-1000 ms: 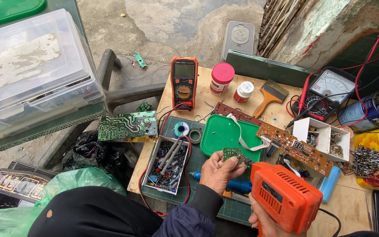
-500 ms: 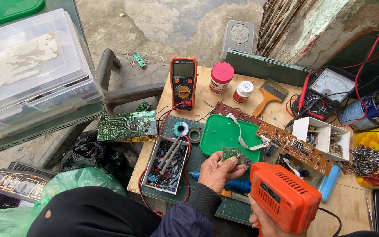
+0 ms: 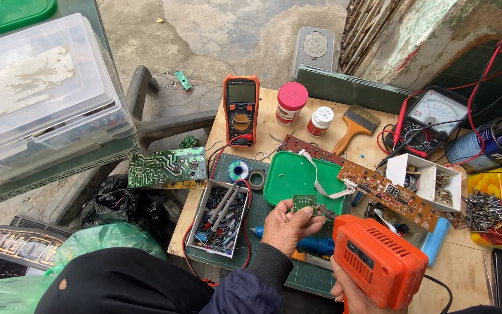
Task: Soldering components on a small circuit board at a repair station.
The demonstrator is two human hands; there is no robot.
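Nothing has shifted since the earlier frames. Left hand [image 3: 284, 228] pinches small green circuit board [image 3: 304, 203], long axis across the bench [image 3: 483, 273]. Right hand [image 3: 352, 291] grips orange soldering gun [image 3: 379, 261], tip pointing up-left at the board.

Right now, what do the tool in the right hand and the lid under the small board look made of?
The orange tool in the right hand: matte moulded plastic, with ribbed vents. The green lid: smooth, slightly glossy plastic with a raised rim. The small board in the left hand: probably green circuit laminate.
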